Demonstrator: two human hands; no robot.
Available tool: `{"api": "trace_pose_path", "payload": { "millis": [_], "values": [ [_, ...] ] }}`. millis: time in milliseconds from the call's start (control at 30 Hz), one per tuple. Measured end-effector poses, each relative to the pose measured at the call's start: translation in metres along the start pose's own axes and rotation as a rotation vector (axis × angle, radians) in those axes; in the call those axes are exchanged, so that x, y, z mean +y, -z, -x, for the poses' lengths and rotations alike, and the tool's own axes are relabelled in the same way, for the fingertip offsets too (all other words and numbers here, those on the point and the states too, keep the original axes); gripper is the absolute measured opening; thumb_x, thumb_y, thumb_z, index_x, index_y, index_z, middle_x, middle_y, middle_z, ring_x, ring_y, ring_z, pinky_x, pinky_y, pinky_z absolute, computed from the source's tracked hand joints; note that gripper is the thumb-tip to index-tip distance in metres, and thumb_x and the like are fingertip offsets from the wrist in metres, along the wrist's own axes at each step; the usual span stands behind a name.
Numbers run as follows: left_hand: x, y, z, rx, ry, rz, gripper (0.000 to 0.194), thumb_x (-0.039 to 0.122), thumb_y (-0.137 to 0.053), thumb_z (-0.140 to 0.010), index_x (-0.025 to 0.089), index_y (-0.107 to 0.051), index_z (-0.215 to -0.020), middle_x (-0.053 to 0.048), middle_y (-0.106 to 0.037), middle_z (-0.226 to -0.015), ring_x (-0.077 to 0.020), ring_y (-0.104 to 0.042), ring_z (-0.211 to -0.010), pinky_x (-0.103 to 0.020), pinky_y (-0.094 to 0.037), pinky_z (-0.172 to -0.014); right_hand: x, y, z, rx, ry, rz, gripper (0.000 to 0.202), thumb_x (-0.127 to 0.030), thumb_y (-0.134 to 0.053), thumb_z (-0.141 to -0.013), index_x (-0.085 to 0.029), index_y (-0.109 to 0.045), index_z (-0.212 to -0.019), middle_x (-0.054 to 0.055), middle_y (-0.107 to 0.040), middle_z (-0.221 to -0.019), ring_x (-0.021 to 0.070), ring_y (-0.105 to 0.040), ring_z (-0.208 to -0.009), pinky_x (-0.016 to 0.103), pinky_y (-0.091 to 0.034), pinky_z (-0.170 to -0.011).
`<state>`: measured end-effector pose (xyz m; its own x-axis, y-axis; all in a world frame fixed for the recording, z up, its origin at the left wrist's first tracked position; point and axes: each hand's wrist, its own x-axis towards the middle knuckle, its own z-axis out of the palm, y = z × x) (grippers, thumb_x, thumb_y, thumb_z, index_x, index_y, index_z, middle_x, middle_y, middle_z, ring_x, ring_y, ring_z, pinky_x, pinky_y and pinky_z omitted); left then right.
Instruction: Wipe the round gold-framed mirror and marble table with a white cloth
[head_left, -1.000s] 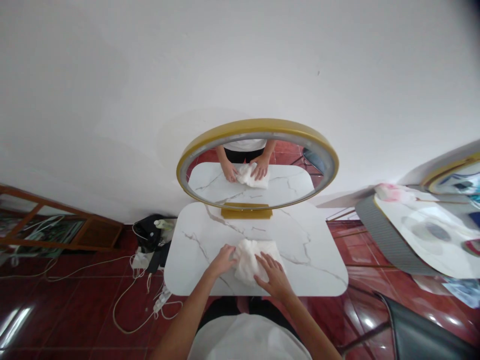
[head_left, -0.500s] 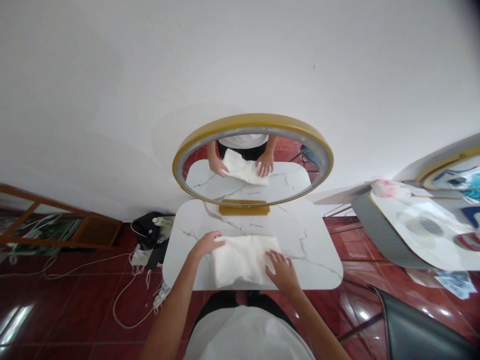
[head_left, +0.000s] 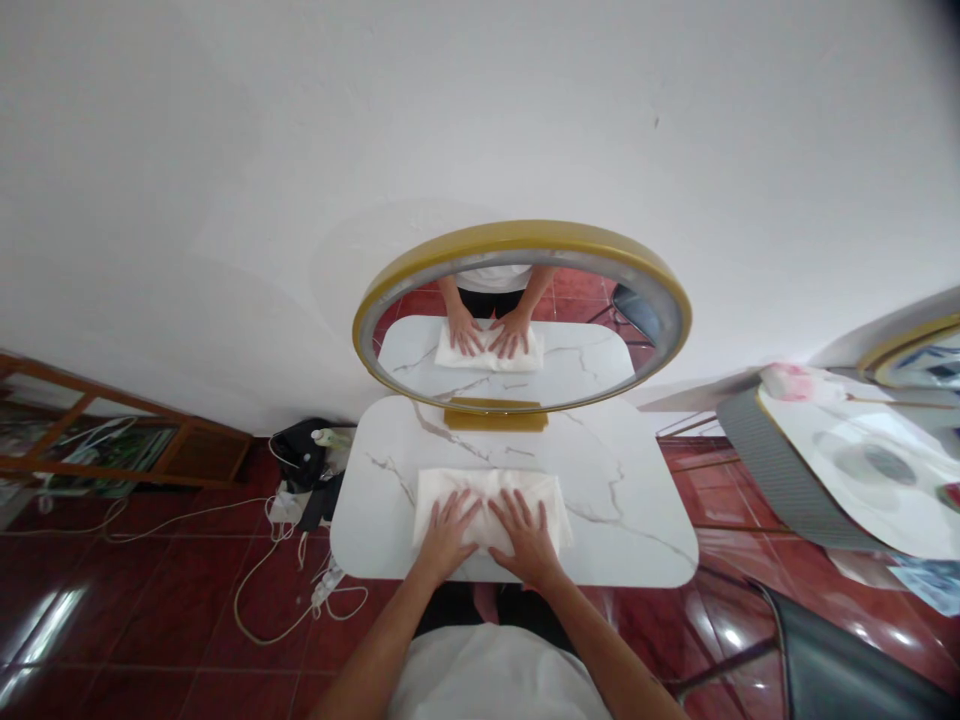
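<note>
A folded white cloth (head_left: 487, 484) lies flat near the front edge of the white marbled table (head_left: 630, 520). My left hand (head_left: 448, 535) rests palm down on its left half, fingers spread. On the right half lies my right hand (head_left: 525, 538), also flat with its fingers apart. The thumbs are near each other at the middle of the cloth. Both hands and the cloth show again in the round gold-framed mirror (head_left: 517, 235) behind them.
A second white table (head_left: 832, 440) with a pink and white item (head_left: 791, 382) stands at the right. A black chair (head_left: 847, 650) is at the lower right. Bags (head_left: 304, 455) and cables (head_left: 247, 620) lie on the red floor at the left, by a wooden cabinet (head_left: 206, 450).
Both hands have moved inward from the cloth's sides and now lie flat on it. The left hand has left the upper left corner. The cloth lies flatter and straighter.
</note>
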<state>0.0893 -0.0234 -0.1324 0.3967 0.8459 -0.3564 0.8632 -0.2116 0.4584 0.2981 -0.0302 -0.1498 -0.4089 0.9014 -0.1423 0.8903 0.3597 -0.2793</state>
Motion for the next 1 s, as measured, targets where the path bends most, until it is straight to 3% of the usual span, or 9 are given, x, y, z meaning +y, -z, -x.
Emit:
{"api": "trace_pose_path", "payload": {
  "millis": [200,367,533,867,1000],
  "values": [
    [-0.015,-0.011,0.03,-0.016,-0.118,-0.012,0.068,0.049,-0.049,-0.087,0.042,-0.011,-0.144,0.002,-0.009,-0.155,-0.0287,-0.008,-0.142,-0.058,-0.008,-0.111,0.009,-0.003,0.025,-0.014,0.093,-0.024,0.082,-0.053,-0.054,-0.077,-0.038,-0.011,-0.145,0.002,-0.011,-0.153,0.0345,-0.013,-0.139,0.064,-0.003,-0.105],
    [-0.016,-0.012,0.031,0.019,-0.149,-0.042,0.055,0.037,-0.039,-0.094,0.042,-0.015,-0.143,0.002,-0.015,-0.154,-0.0254,-0.015,-0.141,-0.053,-0.01,-0.113,0.01,-0.006,0.034,-0.001,0.108,-0.024,0.076,-0.052,-0.05,-0.081,-0.036,-0.012,-0.145,0.003,-0.012,-0.153,0.0347,-0.014,-0.138,0.064,-0.005,-0.106],
    [-0.017,-0.005,0.005,0.046,-0.133,-0.033,0.053,0.036,-0.035,-0.095,0.043,-0.015,-0.143,0.004,-0.014,-0.154,-0.0236,-0.013,-0.141,-0.053,-0.009,-0.113,0.019,-0.004,0.01,0.039,0.087,0.002,0.071,-0.048,-0.046,-0.084,-0.036,-0.011,-0.145,0.003,-0.012,-0.153,0.0334,-0.015,-0.139,0.066,-0.004,-0.105],
    [-0.015,0.033,-0.083,0.044,-0.061,0.032,0.057,0.03,-0.044,-0.09,0.044,-0.023,-0.141,0.005,-0.016,-0.154,-0.026,-0.013,-0.141,-0.058,-0.007,-0.111,0.05,0.017,-0.066,0.091,-0.016,0.03,0.07,-0.039,-0.044,-0.084,-0.037,-0.009,-0.144,0.001,-0.012,-0.153,0.0312,-0.014,-0.139,0.064,-0.007,-0.105],
    [-0.013,0.04,-0.093,0.037,-0.041,0.049,0.059,0.026,-0.045,-0.088,0.043,-0.025,-0.141,0.005,-0.016,-0.154,-0.0269,-0.012,-0.141,-0.059,-0.007,-0.111,0.054,0.022,-0.075,0.075,-0.021,0.012,0.07,-0.038,-0.045,-0.084,-0.038,-0.011,-0.144,0.001,-0.011,-0.153,0.0304,-0.013,-0.139,0.064,-0.004,-0.105]
  ]
}}
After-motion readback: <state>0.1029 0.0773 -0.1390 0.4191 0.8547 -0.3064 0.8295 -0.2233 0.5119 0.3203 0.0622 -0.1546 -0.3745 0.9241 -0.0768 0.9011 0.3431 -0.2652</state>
